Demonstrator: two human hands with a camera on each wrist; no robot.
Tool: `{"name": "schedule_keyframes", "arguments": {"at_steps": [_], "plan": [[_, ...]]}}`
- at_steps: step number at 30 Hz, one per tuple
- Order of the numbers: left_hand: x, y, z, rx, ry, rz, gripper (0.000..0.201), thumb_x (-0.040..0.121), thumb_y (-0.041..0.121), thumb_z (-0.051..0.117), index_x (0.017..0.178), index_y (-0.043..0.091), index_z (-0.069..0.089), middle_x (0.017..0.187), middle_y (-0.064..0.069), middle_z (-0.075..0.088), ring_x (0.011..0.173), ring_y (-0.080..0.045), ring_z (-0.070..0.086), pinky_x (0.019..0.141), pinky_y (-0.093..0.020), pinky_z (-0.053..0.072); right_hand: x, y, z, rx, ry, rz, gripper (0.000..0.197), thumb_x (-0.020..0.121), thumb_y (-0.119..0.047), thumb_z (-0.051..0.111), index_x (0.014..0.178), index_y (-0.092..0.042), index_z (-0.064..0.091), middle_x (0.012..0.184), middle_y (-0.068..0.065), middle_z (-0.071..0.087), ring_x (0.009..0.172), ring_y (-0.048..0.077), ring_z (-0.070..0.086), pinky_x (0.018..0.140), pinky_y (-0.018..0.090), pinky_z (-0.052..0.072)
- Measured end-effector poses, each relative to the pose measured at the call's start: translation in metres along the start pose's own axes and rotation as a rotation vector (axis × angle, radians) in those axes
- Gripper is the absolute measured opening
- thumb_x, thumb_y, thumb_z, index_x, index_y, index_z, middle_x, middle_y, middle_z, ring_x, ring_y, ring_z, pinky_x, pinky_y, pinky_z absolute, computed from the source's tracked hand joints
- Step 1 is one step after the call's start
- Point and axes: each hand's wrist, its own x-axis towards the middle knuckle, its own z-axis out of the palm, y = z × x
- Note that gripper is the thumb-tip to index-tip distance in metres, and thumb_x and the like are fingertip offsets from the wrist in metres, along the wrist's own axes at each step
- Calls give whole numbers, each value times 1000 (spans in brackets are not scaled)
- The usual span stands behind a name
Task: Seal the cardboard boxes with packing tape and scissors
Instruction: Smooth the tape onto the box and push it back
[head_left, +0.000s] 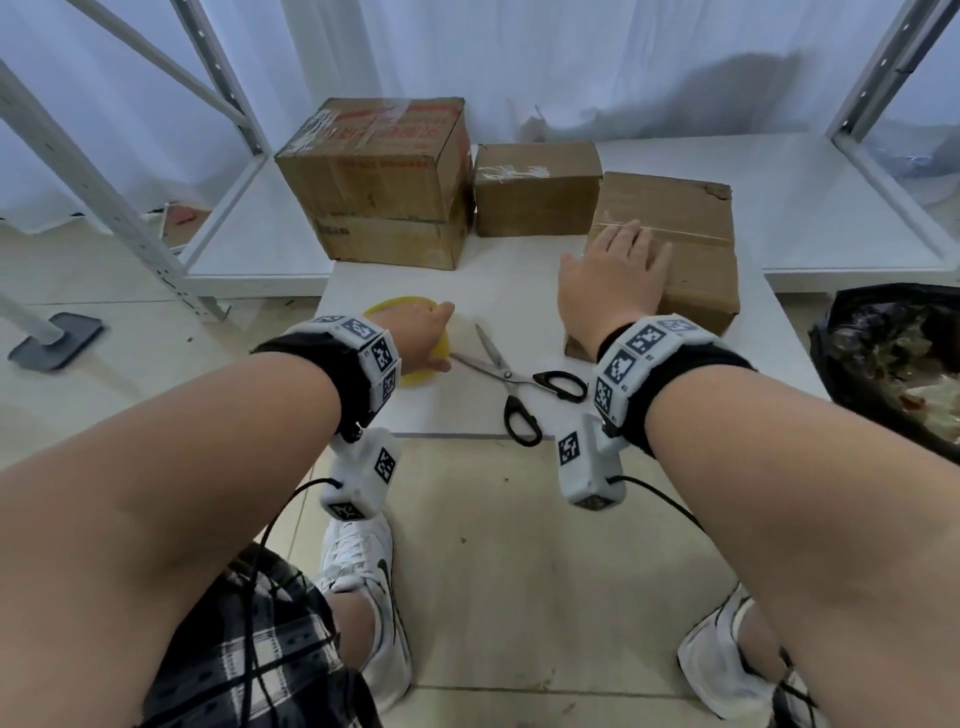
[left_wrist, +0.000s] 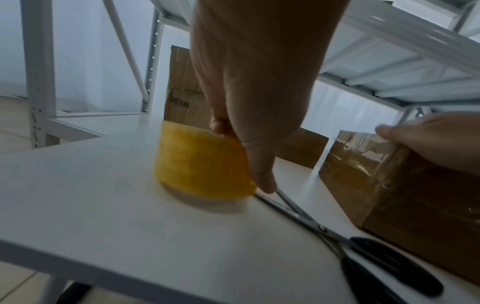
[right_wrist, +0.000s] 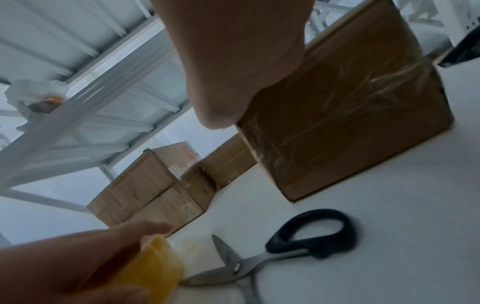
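The white table (head_left: 519, 291) carries three cardboard boxes: a big box (head_left: 374, 182) at the back left, a mid box (head_left: 535, 189) just right of it, and the near box (head_left: 691, 244) at the right edge, with clear tape across its top and down its side. My right hand (head_left: 613, 280) lies flat on the near box, fingers straight. My left hand (head_left: 423, 338) is curled over the yellow tape roll (left_wrist: 202, 164), gripping it, though the blur hides whether it is lifted. The scissors (head_left: 514, 379) lie blades parted between my hands, tips just beside the roll.
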Motion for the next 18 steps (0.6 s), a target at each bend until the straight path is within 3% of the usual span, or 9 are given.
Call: {"name": "schedule_keyframes", "arguments": {"at_steps": [4, 7, 10, 13, 16, 18], "plan": [[2, 8, -26, 11, 128, 22, 51, 99, 48, 40, 141, 18, 38, 129, -8, 57, 114, -28, 55, 91, -39, 46, 2, -13, 3, -54, 5, 64, 56, 100, -20, 25, 149, 4, 12, 156, 26, 13, 146, 39, 11, 114, 63, 6], [6, 22, -48, -152, 209, 32, 41, 103, 37, 34, 134, 14, 47, 127, -10, 59, 112, -29, 56, 92, -39, 45, 2, -13, 5, -48, 17, 66, 57, 99, -18, 30, 149, 3, 14, 156, 27, 15, 145, 40, 12, 113, 66, 8], [12, 52, -66, -494, 188, 37, 37, 104, 25, 32, 124, 4, 54, 119, -15, 62, 102, -28, 60, 83, -35, 48, 1, -9, -4, -18, -47, 38, 64, 98, -30, 34, 149, 1, 13, 156, 25, 14, 145, 38, 11, 114, 63, 9], [24, 85, -73, -846, 61, 1, 43, 104, 34, 32, 117, -2, 52, 111, -17, 62, 86, -26, 67, 75, -36, 59, 4, 14, -31, 175, -19, -11, 51, 98, -34, 30, 138, -3, 36, 144, 21, 39, 133, 34, 35, 107, 52, 27], [34, 110, -77, -775, 24, 7, 42, 100, 43, 42, 112, 5, 53, 98, -12, 63, 79, -24, 69, 76, -38, 59, 13, 52, -45, 150, -32, 113, 46, 96, -31, 32, 136, -8, 39, 145, 21, 35, 133, 37, 32, 107, 53, 25], [40, 120, -83, -579, 50, 38, 46, 93, 33, 59, 128, 8, 45, 89, -10, 58, 84, -27, 63, 76, -36, 53, 14, 74, -46, 211, -117, 188, 42, 98, -29, 33, 129, -3, 42, 137, 26, 40, 124, 40, 41, 102, 48, 34]]}}
